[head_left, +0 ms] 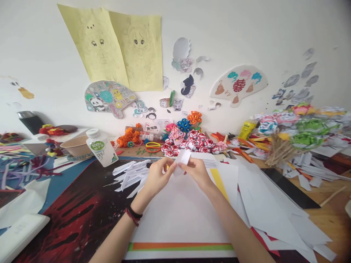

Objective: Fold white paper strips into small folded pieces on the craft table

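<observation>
Between my two hands a small folded piece of white paper is held up above the white sheets. My left hand pinches its lower left side with thumb and fingertips, a dark band round the wrist. On the other side my right hand grips the lower right edge, thumb in front. Beneath both hands lies a stack of large white paper sheets, with orange and green edges showing at the front. Left of my left hand is a loose pile of white paper strips.
Red-and-white paper flowers sit just behind my hands. A white bottle stands at the back left, near a brown bowl. More white paper sheets spread to the right, beside a black flat strip. Green paper flowers pile up farther back.
</observation>
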### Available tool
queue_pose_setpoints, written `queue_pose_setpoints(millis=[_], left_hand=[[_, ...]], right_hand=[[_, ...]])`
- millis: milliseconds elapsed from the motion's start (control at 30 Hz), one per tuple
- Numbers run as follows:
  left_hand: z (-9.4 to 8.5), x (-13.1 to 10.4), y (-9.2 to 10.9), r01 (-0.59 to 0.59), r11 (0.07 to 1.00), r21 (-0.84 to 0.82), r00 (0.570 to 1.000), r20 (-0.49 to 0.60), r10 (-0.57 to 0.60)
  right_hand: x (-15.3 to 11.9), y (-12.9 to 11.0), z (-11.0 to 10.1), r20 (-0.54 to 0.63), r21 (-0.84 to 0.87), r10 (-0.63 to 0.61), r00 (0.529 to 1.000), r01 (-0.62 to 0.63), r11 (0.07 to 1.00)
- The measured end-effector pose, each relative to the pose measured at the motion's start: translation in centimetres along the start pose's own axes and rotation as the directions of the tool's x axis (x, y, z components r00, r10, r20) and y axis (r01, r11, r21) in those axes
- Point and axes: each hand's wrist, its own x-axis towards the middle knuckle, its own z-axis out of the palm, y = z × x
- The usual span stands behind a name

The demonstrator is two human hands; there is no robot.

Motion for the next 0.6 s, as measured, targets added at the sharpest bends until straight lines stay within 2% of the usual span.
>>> queue_pose_setpoints(millis=[100,200,300,433,600], left_hand=[[0.05,0.08,-0.04,-0.003,1.000,-0.018,0.995,-0.104,0.001],[0.15,0.08,0.00,0.012,0.999,-0.041,0.992,-0.128,-0.017],[0.26,0.02,0.06,0.040,0.997,-0.068,0.989,-0.136,-0.049],[0.36,-0.16,0.22,0.042,0.997,-0.064,0.990,-0.128,-0.050],[0.66,-0.53,0.36,0.012,0.997,0.080,0.970,-0.245,0.008]], right_hand=[[-0.12,0.44,0.15,0.101,-0.037,0.031,0.994,-0.027,0.999],[-0.31,0.46,0.27,0.170,-0.070,0.048,0.984,-0.036,0.997],[-0.39,0.34,0.37,0.159,-0.080,0.036,0.987,-0.024,0.997],[-0.43,0.23,0.53,0.139,-0.012,-0.005,0.990,0.006,1.000],[-0.52,0.27,0.65,0.088,-0.024,-0.019,0.996,0.022,0.999]])
